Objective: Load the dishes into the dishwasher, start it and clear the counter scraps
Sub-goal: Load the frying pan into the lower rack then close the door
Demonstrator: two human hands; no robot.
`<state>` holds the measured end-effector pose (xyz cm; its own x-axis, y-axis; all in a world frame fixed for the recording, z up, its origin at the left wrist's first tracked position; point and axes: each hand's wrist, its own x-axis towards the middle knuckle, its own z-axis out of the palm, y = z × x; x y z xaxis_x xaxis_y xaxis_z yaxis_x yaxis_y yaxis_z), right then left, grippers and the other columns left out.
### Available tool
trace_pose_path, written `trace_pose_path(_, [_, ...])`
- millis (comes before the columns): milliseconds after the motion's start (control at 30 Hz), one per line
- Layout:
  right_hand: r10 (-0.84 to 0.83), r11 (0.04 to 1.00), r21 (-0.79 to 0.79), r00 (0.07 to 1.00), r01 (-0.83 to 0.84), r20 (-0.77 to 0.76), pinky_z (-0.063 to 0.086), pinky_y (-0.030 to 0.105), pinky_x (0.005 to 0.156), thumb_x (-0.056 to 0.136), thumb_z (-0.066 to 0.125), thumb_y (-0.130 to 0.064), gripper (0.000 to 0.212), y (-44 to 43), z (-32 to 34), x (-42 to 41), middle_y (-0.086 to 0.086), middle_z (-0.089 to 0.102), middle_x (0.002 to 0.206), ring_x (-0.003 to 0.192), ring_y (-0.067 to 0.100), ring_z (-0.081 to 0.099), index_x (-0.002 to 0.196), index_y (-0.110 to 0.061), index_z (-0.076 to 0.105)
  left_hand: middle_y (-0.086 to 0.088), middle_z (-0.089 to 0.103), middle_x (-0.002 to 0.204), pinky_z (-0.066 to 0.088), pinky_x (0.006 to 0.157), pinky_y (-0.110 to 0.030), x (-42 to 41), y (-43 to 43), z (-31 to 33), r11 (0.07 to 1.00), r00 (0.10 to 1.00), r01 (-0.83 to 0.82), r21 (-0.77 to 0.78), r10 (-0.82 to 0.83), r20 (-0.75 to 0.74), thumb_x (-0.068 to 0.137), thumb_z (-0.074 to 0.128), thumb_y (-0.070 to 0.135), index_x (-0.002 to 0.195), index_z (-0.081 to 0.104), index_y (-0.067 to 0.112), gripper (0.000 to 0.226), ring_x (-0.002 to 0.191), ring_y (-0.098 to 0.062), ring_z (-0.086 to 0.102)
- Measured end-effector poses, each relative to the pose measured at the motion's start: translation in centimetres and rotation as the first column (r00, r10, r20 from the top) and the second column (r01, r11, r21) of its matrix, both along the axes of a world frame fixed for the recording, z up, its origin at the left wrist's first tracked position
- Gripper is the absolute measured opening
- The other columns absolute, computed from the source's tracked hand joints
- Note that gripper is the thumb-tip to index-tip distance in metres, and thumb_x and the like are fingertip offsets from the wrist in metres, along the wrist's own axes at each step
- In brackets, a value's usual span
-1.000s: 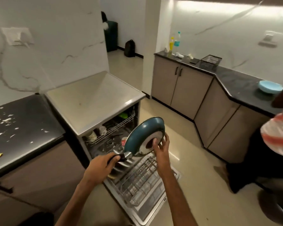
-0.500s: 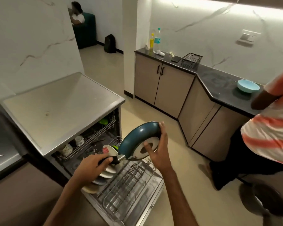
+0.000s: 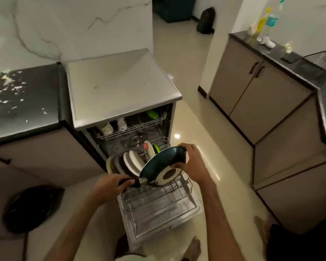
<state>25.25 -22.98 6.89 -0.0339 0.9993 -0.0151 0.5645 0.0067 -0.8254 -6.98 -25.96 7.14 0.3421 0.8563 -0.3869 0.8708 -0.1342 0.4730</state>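
A: Where's the pan?
B: Tilted above the lower rack, beside the plates — I have my left hand curled round its handle, right hand clasping the rim

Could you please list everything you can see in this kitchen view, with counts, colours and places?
lower rack: one, grey wire, pulled out
upper rack: one, grey wire, inside the dishwasher
frying pan: one, teal, held tilted above the lower rack
plates: several, white and dark, standing in the lower rack
cups: two, white patterned, upper rack
scraps: many, white and yellow-green, black counter at left
bottles: two, yellow and clear, right counter
wire basket: one, dark, right counter
black bag: one, floor at left
left grip: left hand, round the frying pan's handle
right grip: right hand, holding the frying pan's rim
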Motion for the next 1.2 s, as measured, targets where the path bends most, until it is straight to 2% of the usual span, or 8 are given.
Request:
trace_pose_path(67, [0.072, 0.997, -0.011, 0.996, -0.072, 0.045, 0.043, 0.027, 0.096, 0.063, 0.091, -0.026, 0.072, 0.6, -1.7, 1.6, -0.003, 0.050, 0.126, 0.117, 0.016, 0.047, 0.125, -0.027, 0.054, 0.019, 0.066, 0.080, 0.049, 0.069, -0.022, 1.3, -1.5, -1.0, 0.998, 0.998, -0.060, -0.007, 0.060, -0.009, 0.096, 0.052, 0.054, 0.098, 0.064, 0.050, 0.013, 0.074, 0.003, 0.062])
trace_pose_path(133, [0.119, 0.993, -0.019, 0.991, -0.118, 0.068, 0.046, 0.028, 0.096, 0.063, 0.092, -0.029, 0.075, 0.4, -3.7, 2.5, -0.004, 0.049, 0.127, 0.114, 0.012, 0.047, 0.125, -0.025, 0.051, 0.019, 0.067, 0.086, 0.051, 0.071, -0.026, 2.4, -3.3, -1.8, 0.992, 0.990, -0.124, 0.015, 0.124, -0.073, 0.094, 0.052, 0.058, 0.109, 0.063, 0.046, 0.022, 0.077, 0.000, 0.062])
trace_pose_path(267, [0.155, 0.987, -0.035, 0.988, -0.155, 0.014, 0.047, 0.032, 0.098, 0.064, 0.091, -0.026, 0.075, -1.1, -6.9, 3.5, -0.005, 0.048, 0.128, 0.114, 0.011, 0.047, 0.127, -0.030, 0.051, 0.015, 0.061, 0.082, 0.031, 0.054, -0.016, 4.1, -6.7, -2.6, 0.980, 0.958, -0.192, 0.056, 0.199, -0.207, 0.100, 0.049, 0.047, 0.107, 0.055, 0.046, 0.010, 0.071, -0.003, 0.054])
trace_pose_path(333, [0.165, 0.984, -0.064, 0.986, -0.164, 0.008, 0.044, 0.031, 0.100, 0.065, 0.090, -0.026, 0.078, -1.9, -7.9, 3.8, -0.003, 0.047, 0.129, 0.115, 0.013, 0.047, 0.131, -0.031, 0.049, 0.014, 0.060, 0.082, 0.032, 0.055, -0.019, 4.0, -8.5, -3.6, 0.966, 0.935, -0.254, 0.055, 0.260, -0.243, 0.102, 0.049, 0.040, 0.112, 0.061, 0.036, 0.016, 0.073, -0.008, 0.056])
trace_pose_path(633, [0.147, 0.989, -0.016, 0.983, -0.146, 0.114, 0.050, 0.041, 0.102, 0.069, 0.089, -0.029, 0.075, -4.5, -9.3, 5.6, 0.001, 0.046, 0.137, 0.124, 0.021, 0.047, 0.134, -0.026, 0.050, 0.005, 0.070, 0.098, 0.046, 0.073, -0.032, 5.0, -11.4, -7.8, 0.878, 0.879, -0.467, 0.108, 0.474, -0.054, 0.096, 0.062, 0.024, 0.114, 0.069, 0.026, 0.019, 0.088, -0.021, 0.065])
trace_pose_path(900, [0.157, 0.984, 0.025, 0.934, -0.174, 0.322, 0.055, 0.045, 0.092, 0.071, 0.088, -0.030, 0.072, -3.7, -10.8, 7.6, 0.010, 0.048, 0.136, 0.121, 0.030, 0.049, 0.133, -0.023, 0.051, 0.011, 0.065, 0.091, 0.052, 0.070, -0.032, 4.6, -9.6, -12.5, 0.828, 0.842, -0.536, 0.163, 0.538, 0.038, 0.091, 0.068, 0.042, 0.104, 0.072, 0.029, 0.019, 0.078, -0.012, 0.062])
trace_pose_path(1100, [0.233, 0.972, -0.075, 0.879, -0.222, 0.417, 0.053, 0.044, 0.089, 0.077, 0.083, -0.030, 0.066, -0.9, -14.0, 7.9, 0.009, 0.048, 0.134, 0.120, 0.029, 0.046, 0.135, -0.022, 0.054, -0.001, 0.067, 0.109, 0.052, 0.081, -0.034, 5.2, -7.5, -17.0, 0.827, 0.833, -0.554, 0.096, 0.551, 0.056, 0.095, 0.064, 0.016, 0.119, 0.069, 0.017, 0.025, 0.095, -0.025, 0.066])
trace_pose_path(1200, [0.258, 0.966, -0.100, 0.868, -0.238, 0.424, 0.056, 0.046, 0.087, 0.075, 0.084, -0.029, 0.065, 0.8, -17.9, 7.6, 0.010, 0.050, 0.130, 0.118, 0.031, 0.048, 0.133, -0.018, 0.056, -0.003, 0.069, 0.108, 0.048, 0.083, -0.029, 5.5, -6.5, -20.9, 0.778, 0.780, -0.625, 0.070, 0.619, 0.093, 0.091, 0.067, 0.006, 0.118, 0.070, 0.015, 0.028, 0.095, -0.024, 0.066])
